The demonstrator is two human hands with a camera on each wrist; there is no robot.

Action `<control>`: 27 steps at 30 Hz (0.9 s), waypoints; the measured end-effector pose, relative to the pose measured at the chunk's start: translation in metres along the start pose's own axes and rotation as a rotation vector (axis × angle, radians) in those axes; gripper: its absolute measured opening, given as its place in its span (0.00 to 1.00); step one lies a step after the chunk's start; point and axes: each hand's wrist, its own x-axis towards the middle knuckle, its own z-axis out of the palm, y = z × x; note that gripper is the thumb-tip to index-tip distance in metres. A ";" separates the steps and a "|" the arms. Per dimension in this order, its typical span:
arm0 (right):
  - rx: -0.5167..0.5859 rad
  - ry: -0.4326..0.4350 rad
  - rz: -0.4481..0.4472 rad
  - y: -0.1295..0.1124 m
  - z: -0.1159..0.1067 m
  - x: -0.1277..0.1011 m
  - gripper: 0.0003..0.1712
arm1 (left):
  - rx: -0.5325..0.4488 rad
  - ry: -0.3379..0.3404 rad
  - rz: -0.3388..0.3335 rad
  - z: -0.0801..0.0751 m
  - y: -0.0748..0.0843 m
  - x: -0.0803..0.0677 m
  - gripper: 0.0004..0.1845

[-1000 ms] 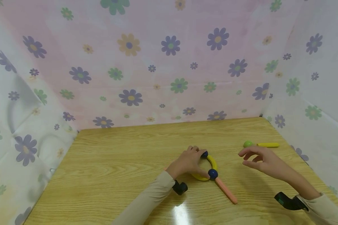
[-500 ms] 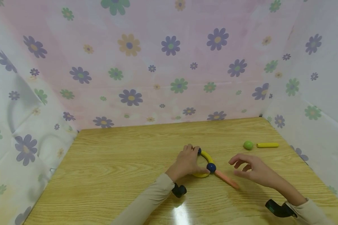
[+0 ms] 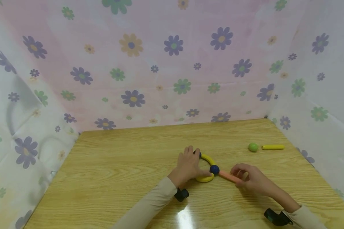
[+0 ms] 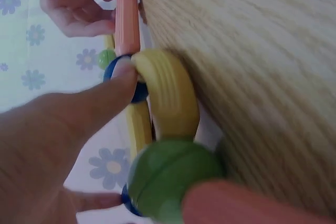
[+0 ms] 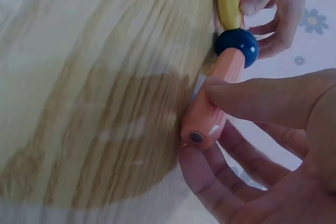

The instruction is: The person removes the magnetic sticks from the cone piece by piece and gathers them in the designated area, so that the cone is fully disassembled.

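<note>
A ring of yellow curved rods (image 3: 208, 159) and balls lies on the table, apparently from a magnetic rod-and-ball set. My left hand (image 3: 186, 168) spans and holds it, thumb on the near dark blue ball (image 3: 214, 170), a finger at the far dark blue ball (image 4: 130, 201). A green ball (image 4: 173, 179) and another salmon rod (image 4: 247, 204) show close up in the left wrist view; my hand hides them from the head camera. From the near blue ball a straight salmon rod (image 3: 227, 176) points right. My right hand (image 3: 253, 179) pinches its outer end between thumb and fingers.
Toward the table's back right lie a light green ball (image 3: 253, 147) and a straight yellow rod (image 3: 273, 147). Flower-printed cloth (image 3: 172, 63) stands behind and at both sides of the wooden table (image 3: 117, 159).
My right hand has come left and down and now pinches the salmon rod. The ring has shifted slightly left with my left hand, and the rod has swung to point more to the right.
</note>
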 end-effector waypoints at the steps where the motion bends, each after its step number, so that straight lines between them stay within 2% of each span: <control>1: -0.006 0.004 0.002 0.001 0.000 0.000 0.13 | 0.012 -0.009 0.027 0.000 -0.001 0.001 0.50; 7: -0.049 0.052 0.012 0.007 -0.002 0.005 0.08 | -0.020 -0.104 0.264 -0.003 -0.008 0.004 0.36; 9: -0.063 0.064 0.025 0.008 -0.003 0.007 0.08 | -0.033 -0.121 0.311 -0.003 -0.010 0.005 0.33; 17: -0.122 0.127 0.067 0.018 -0.004 0.016 0.07 | -0.028 -0.119 0.380 -0.007 -0.013 0.004 0.36; 24: -0.145 0.171 0.035 0.018 -0.005 0.023 0.08 | 0.022 -0.116 0.504 -0.004 -0.012 0.007 0.33; 27: -0.155 0.172 0.027 0.019 -0.007 0.023 0.08 | 0.017 -0.111 0.505 -0.004 -0.011 0.007 0.33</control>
